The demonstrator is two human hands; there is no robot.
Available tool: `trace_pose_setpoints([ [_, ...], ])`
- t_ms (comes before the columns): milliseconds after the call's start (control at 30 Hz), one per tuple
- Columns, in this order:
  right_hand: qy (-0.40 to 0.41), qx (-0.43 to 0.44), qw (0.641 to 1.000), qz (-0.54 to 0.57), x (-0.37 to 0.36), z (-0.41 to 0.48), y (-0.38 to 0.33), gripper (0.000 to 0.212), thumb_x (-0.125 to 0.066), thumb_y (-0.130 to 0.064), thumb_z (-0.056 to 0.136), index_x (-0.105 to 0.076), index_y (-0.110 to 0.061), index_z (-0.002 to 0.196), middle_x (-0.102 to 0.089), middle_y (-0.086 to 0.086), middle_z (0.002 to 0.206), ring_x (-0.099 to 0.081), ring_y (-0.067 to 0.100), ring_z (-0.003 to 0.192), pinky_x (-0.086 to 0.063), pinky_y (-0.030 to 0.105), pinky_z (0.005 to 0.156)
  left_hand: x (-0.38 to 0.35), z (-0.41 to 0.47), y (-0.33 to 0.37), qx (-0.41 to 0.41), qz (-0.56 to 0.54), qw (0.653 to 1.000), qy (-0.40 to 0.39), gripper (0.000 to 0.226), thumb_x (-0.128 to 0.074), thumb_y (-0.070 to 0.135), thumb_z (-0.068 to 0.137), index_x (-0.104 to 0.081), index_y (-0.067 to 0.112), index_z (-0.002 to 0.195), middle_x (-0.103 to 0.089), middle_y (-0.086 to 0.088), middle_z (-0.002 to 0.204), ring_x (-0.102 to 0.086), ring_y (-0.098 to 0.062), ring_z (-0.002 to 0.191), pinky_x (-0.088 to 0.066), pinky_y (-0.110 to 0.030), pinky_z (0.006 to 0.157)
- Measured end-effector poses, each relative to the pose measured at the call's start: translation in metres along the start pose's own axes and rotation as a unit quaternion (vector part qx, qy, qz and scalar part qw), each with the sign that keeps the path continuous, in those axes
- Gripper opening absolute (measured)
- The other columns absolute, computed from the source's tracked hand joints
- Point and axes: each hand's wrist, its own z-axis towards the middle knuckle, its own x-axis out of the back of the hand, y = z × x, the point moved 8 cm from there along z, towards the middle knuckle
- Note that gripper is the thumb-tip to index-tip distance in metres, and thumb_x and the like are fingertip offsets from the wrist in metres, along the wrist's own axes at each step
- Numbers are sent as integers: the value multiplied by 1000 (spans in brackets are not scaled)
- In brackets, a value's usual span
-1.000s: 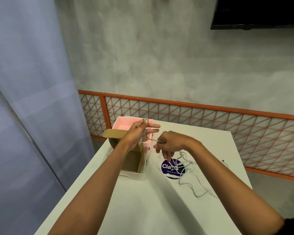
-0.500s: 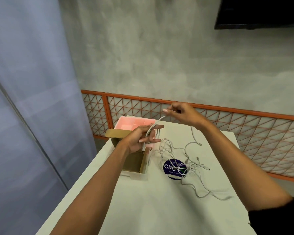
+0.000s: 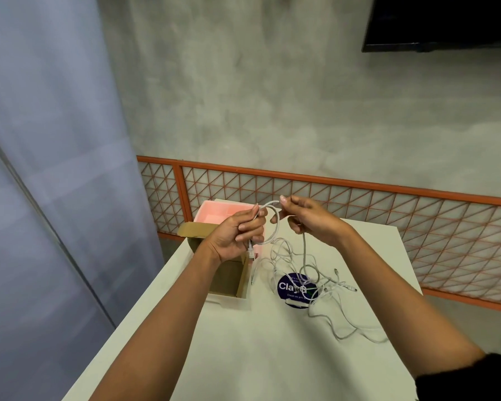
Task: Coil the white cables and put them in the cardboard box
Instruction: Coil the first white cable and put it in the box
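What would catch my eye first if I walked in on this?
Two bare hands raised over a white table: the left hand and right hand hold a loop of white cable between them. More white cables lie tangled to the right, and an open cardboard box sits below the left hand.

A white tabletop point(image 3: 243, 357) carried an open cardboard box point(image 3: 229, 277) at its far left corner, flaps raised, with a pink tray point(image 3: 214, 217) touching the box's far side. Just right of the box lay a round dark-blue sticker point(image 3: 291, 289) (white lettering, partly covered), and across it sprawled a loose tangle of white cables point(image 3: 324, 287), several plug ends showing, one strand trailing toward the tabletop's right edge. The near half of the surface lay bare.
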Motion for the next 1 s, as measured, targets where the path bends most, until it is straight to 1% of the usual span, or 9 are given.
trace_pose_setpoints([
  [167, -70, -15, 991, 112, -15, 1, 8, 25, -38, -36, 101, -53, -15, 96, -51, -2, 72, -21, 7, 49, -15, 21, 47, 3, 1, -3, 10, 8, 1000, 14, 17, -69, 23, 83, -56, 12, 83, -44, 7, 54, -40, -5, 44, -45, -21, 58],
  [267, -80, -25, 990, 113, -16, 2, 9, 21, -39, -38, 100, -45, -19, 94, -48, -5, 66, -17, 8, 52, -15, 21, 48, 5, 0, -4, 13, 7, 999, 31, 21, -72, 26, 79, -57, 12, 79, -40, 6, 53, -38, -6, 46, -44, -21, 57],
  [433, -41, 4, 999, 26, -10, 3, 6, 25, -43, -37, 99, -44, -21, 80, -51, 1, 73, -24, 7, 50, -22, 17, 45, 9, -1, -3, 7, -25, 999, 36, 17, -68, 25, 82, -59, 12, 77, -38, 10, 47, -22, -4, 40, -31, -17, 45],
  [533, -11, 42, 998, -36, -2, 4, -3, 17, -48, -28, 99, -52, -16, 88, -65, 5, 85, -31, 8, 49, -27, 17, 45, 14, -2, 3, -31, -13, 996, 87, 17, -48, 24, 92, -51, 9, 85, -36, 11, 43, -14, -5, 39, -22, -15, 40],
  [667, 1, 68, 996, -58, 9, 4, -9, 8, -53, -14, 96, -59, -9, 94, -65, 3, 85, -45, 6, 55, -39, 16, 50, 16, -3, 9, -64, -9, 992, 107, 32, -36, 21, 98, -57, 1, 108, -38, 8, 45, -28, -2, 32, -21, -15, 42],
  [767, 33, 54, 995, -83, 15, 2, 8, 19, -45, -20, 100, -60, -11, 91, -62, 1, 79, -54, 9, 66, -46, 18, 66, 11, -2, 17, -85, -38, 992, 81, 36, -51, 23, 92, -62, 1, 117, -44, 5, 46, -37, -3, 33, -34, -13, 45],
  [867, -6, -12, 987, -163, 0, -2, 45, 32, -31, -24, 104, -57, -10, 92, -62, 3, 75, -60, 14, 71, -45, 21, 71, 9, -2, 25, -106, -50, 991, 71, 50, -73, 24, 80, -61, 1, 122, -59, 6, 57, -57, -1, 48, -52, -16, 58],
  [933, -39, -47, 982, -181, -12, -6, 66, 33, -28, -24, 104, -54, -9, 90, -61, 6, 68, -61, 18, 63, -48, 25, 68, 8, 0, 30, -112, -44, 991, 64, 41, -59, 19, 88, -58, 0, 125, -73, -2, 79, -71, -9, 68, -57, -27, 80],
  [1000, -36, -56, 975, -213, -13, -8, 73, 34, -28, -25, 105, -54, -8, 90, -56, 5, 59, -56, 20, 51, -49, 22, 54, 8, 0, 33, -110, -24, 991, 65, 40, -46, 14, 93, -52, -1, 130, -74, -10, 97, -73, -16, 82, -49, -37, 94],
])
